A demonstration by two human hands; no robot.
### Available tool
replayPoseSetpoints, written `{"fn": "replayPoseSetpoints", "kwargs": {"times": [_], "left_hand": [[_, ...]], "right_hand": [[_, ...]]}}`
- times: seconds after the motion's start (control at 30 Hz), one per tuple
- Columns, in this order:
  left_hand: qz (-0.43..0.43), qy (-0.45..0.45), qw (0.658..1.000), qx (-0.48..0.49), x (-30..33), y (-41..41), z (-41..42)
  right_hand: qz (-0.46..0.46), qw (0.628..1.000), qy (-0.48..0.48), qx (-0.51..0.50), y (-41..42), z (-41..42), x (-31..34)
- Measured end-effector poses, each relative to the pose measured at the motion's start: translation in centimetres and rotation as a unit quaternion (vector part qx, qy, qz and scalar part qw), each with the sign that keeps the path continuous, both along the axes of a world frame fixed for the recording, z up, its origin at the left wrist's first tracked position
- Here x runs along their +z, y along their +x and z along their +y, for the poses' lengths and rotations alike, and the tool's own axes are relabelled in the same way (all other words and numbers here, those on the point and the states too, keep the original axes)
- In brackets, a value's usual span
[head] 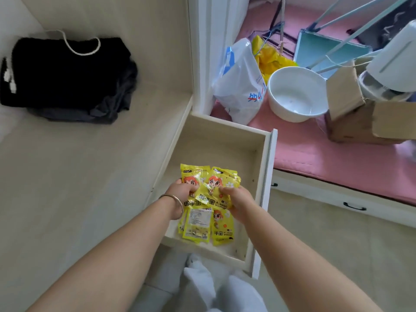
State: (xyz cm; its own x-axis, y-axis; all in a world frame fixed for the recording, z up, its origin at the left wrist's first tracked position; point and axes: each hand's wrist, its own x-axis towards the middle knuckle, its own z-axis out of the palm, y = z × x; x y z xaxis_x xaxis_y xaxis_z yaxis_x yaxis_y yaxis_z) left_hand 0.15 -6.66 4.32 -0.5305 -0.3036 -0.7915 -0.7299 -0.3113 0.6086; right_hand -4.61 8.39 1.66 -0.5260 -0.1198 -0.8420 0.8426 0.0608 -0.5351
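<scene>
Pale trouser legs (202, 287) fill the bottom of the frame, just below the open drawer (225, 143) at centre. The left hand (180, 192) and right hand (238, 201) both curl their fingers round a bunch of yellow hand-warmer packets (213, 181), held over the drawer. Other loose packets (198, 230) already lie inside, lower centre. Stowing looks roughly half done, with the held bunch still to set down.

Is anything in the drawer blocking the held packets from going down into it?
Only loose packets, lying at the near end of the drawer, right under the held packets. The far part of the drawer floor is bare, and nothing else visible is in the way.
</scene>
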Motion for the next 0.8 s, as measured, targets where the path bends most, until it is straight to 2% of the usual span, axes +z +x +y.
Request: {"fn": "replayPoseSetpoints", "kwargs": {"times": [0.13, 0.27, 0.5, 0.63, 0.8], "left_hand": [[-0.03, 0.002, 0.999, -0.017, -3.1, -3.0, -0.6], [-0.067, -0.076, 0.994, -0.046, -6.9, -6.2, -0.8], [-0.097, -0.119, 0.984, -0.086, -12.1, -9.8, 0.0], [-0.09, -0.129, 0.982, -0.109, -13.3, -10.6, 0.8], [-0.056, -0.156, 0.98, -0.112, -13.1, -10.9, 0.8]], "right_hand": [[-0.024, 0.999, 0.031, -0.026, -2.0, -0.1, -2.6], [-0.032, 0.996, 0.065, -0.042, -4.9, 0.2, -5.4], [-0.063, 0.99, 0.115, -0.048, -8.4, 0.5, -10.0], [-0.079, 0.988, 0.114, -0.066, -9.1, 0.3, -11.2], [-0.024, 0.99, 0.119, -0.076, -9.4, -0.1, -11.0]]}}
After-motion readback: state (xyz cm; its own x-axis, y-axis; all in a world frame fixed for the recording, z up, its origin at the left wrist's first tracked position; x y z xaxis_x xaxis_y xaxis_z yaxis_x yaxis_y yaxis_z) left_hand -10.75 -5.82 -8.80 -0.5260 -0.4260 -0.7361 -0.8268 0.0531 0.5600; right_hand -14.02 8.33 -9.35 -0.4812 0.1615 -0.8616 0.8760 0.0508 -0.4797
